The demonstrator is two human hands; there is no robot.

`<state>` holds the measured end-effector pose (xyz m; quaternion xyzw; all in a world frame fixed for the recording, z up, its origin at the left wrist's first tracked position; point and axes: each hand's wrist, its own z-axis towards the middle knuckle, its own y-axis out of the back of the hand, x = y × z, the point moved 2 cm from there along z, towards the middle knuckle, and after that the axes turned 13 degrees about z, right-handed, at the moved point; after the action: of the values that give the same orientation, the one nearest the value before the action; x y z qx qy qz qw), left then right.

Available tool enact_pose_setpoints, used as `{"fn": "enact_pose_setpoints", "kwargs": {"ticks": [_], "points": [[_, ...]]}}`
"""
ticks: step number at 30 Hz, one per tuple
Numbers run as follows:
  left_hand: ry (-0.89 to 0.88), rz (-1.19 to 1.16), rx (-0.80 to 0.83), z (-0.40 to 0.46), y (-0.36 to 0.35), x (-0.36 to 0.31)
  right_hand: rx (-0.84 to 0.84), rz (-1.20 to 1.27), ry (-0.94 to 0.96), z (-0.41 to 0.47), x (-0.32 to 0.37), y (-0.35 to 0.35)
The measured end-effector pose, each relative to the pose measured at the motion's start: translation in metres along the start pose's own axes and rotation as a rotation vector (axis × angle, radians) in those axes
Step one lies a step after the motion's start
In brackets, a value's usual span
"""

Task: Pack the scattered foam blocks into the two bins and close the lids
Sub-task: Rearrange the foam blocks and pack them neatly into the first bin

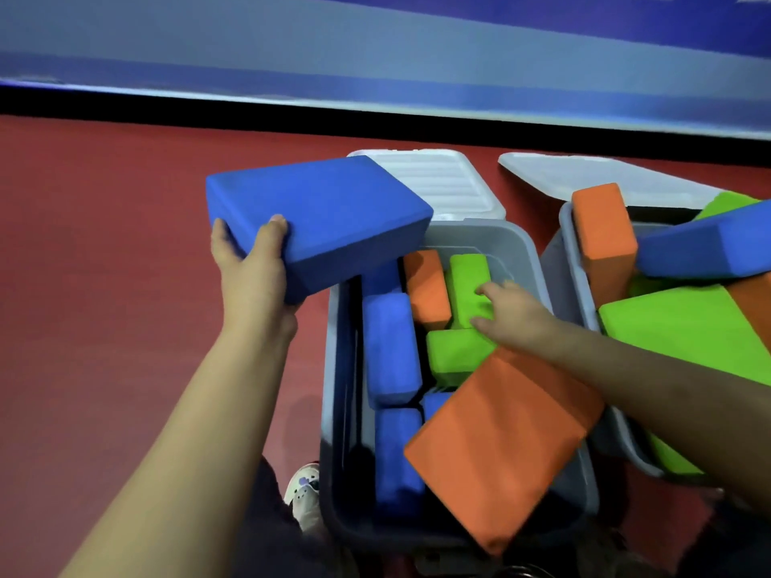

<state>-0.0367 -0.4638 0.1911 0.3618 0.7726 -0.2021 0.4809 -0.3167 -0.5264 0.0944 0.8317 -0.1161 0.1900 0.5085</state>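
My left hand grips the near corner of a large blue foam block, held above the far left corner of the left grey bin. Inside that bin stand blue, orange and green blocks, and a big orange block leans across its near right side. My right hand reaches into the bin and its fingers rest on a green block; whether it holds the block is unclear. The right grey bin is heaped with orange, blue and green blocks that stick out above its rim.
Two white lids lie on the red floor behind the bins. A blue padded wall with a black base strip runs along the back. My shoe shows beside the left bin. Open red floor extends to the left.
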Motion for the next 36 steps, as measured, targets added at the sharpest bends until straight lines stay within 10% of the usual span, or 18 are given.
{"fn": "enact_pose_setpoints", "kwargs": {"ticks": [5, 20, 25, 29, 36], "points": [[0.027, 0.021, -0.078, 0.01, 0.003, 0.007, 0.044, 0.365, -0.103, 0.074, 0.038, -0.051], [0.106, 0.007, -0.126, 0.024, 0.004, 0.008, -0.112, -0.194, -0.186, 0.103, 0.012, -0.097], [0.098, 0.002, -0.13, 0.023, 0.002, 0.006, -0.167, 0.096, -0.207, 0.103, 0.018, -0.086], [0.095, -0.003, -0.124, 0.022, 0.001, 0.005, -0.272, 0.42, -0.127, 0.104, 0.024, -0.065], [0.077, -0.031, -0.137, 0.022, 0.005, 0.003, -0.232, 0.223, 0.185, 0.08, 0.01, -0.04]]}}
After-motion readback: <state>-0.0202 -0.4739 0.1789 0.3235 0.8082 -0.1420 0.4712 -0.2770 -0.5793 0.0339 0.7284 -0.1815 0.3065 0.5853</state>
